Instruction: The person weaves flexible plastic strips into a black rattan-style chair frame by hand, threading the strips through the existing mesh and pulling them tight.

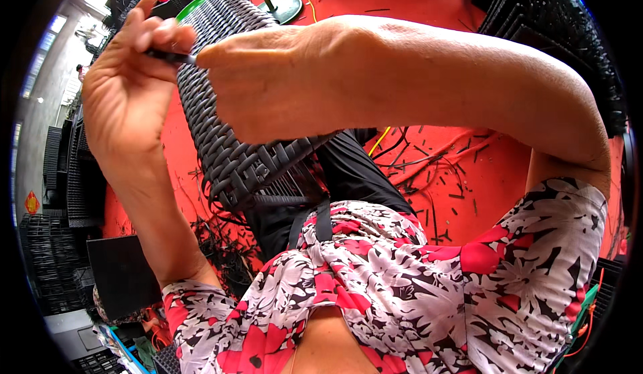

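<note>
Across most of the frame, one red floor covering (402, 2) is spreading beneath everything. Dark wicker stacks are standing in two places: one group (549, 19) at the upper right, another (50, 260) along the left edge. One dark grey woven wicker piece (228, 156) is slanting from the top, left of centre, down to the black trousers (368, 173); the bare right forearm (469, 83) is crossing in front, hiding part of its weave. One flat black panel (120, 273) is standing at the lower left. Below it, one blue-edged container (120, 348) is holding mixed things too small to tell. Two hands are showing: the left hand (130, 83) at the upper left is curling its blurred fingers; the right hand (248, 86) is hiding most of its own. One round pale green base (284, 9) is resting at the top centre. Yellow cord (380, 141) is showing in two stretches. Dark cut strips (437, 223), too many to count, are littering the floor. One thin dark piece (169, 56) is bridging both hands; which is gripping it, I cannot tell.
</note>
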Demonstrator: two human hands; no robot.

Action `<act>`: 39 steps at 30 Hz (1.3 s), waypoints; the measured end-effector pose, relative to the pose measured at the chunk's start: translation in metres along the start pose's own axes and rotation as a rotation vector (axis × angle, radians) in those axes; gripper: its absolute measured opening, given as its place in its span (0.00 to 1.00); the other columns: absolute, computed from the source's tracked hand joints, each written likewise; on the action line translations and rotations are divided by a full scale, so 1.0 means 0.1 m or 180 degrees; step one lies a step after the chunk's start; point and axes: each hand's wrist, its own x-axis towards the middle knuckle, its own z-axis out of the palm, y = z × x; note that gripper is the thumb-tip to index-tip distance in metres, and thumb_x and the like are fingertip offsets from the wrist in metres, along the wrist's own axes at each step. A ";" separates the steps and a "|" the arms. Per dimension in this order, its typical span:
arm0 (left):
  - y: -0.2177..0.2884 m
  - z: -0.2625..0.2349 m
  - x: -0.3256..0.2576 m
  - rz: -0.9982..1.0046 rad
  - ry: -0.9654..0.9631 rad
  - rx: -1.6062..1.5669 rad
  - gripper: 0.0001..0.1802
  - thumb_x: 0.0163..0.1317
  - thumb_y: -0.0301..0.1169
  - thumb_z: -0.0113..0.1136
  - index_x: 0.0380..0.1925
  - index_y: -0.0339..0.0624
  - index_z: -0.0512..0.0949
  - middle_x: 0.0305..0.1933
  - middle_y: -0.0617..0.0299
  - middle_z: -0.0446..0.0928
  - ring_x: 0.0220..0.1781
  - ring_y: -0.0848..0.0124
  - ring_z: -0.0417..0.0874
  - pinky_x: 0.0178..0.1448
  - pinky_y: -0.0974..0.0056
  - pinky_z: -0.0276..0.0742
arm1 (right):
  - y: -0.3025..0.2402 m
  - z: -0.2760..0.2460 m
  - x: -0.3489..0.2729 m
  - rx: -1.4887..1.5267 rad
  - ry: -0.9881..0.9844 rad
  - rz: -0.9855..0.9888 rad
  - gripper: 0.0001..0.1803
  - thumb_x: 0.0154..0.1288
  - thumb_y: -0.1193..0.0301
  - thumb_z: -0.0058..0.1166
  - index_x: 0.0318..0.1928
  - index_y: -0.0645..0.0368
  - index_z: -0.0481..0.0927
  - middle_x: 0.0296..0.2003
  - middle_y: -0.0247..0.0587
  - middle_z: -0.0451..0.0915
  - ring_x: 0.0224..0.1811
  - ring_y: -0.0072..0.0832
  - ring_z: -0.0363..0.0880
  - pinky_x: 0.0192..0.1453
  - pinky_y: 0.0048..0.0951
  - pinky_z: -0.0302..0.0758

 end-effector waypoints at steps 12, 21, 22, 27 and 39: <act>0.18 -0.96 0.05 0.0951 0.2731 0.1091 0.22 0.76 0.35 0.27 0.46 0.31 0.70 0.61 0.39 0.72 0.64 0.49 0.72 0.52 0.50 0.71 | 0.57 0.42 -0.49 0.1808 -0.1464 0.0420 0.03 0.46 0.74 0.60 0.22 0.60 0.81 0.21 0.42 0.80 0.26 0.28 0.77 0.37 0.32 0.72; -0.44 -0.05 0.19 0.0094 0.0097 0.0500 0.14 0.73 0.30 0.40 0.40 0.30 0.74 0.42 0.44 0.81 0.48 0.57 0.84 0.51 0.59 0.84 | 0.99 0.31 -0.38 0.2947 0.0845 0.0378 0.10 0.61 0.69 0.55 0.38 0.62 0.82 0.24 0.38 0.78 0.29 0.23 0.75 0.37 0.29 0.72; -0.53 -0.05 0.23 0.0030 -0.0845 0.0463 0.15 0.74 0.30 0.41 0.47 0.27 0.72 0.50 0.42 0.78 0.53 0.55 0.81 0.56 0.58 0.83 | 1.02 0.30 -0.31 0.2756 0.1167 0.0209 0.11 0.62 0.68 0.55 0.40 0.62 0.82 0.25 0.37 0.78 0.29 0.23 0.75 0.38 0.29 0.72; -1.12 0.46 0.12 0.0479 0.0224 0.0775 0.20 0.70 0.37 0.48 0.53 0.34 0.65 0.53 0.44 0.73 0.56 0.56 0.78 0.56 0.53 0.81 | 0.96 0.27 -0.08 0.2906 0.1342 0.0527 0.11 0.67 0.67 0.52 0.42 0.61 0.82 0.26 0.36 0.77 0.32 0.23 0.75 0.41 0.29 0.73; -3.05 1.11 -0.03 -0.0441 0.0267 0.0270 0.11 0.72 0.31 0.50 0.31 0.41 0.77 0.25 0.71 0.72 0.28 0.82 0.71 0.32 0.74 0.69 | 0.90 0.03 0.03 0.5115 -0.0023 0.2722 0.08 0.66 0.72 0.52 0.35 0.65 0.80 0.25 0.34 0.77 0.26 0.18 0.76 0.30 0.22 0.74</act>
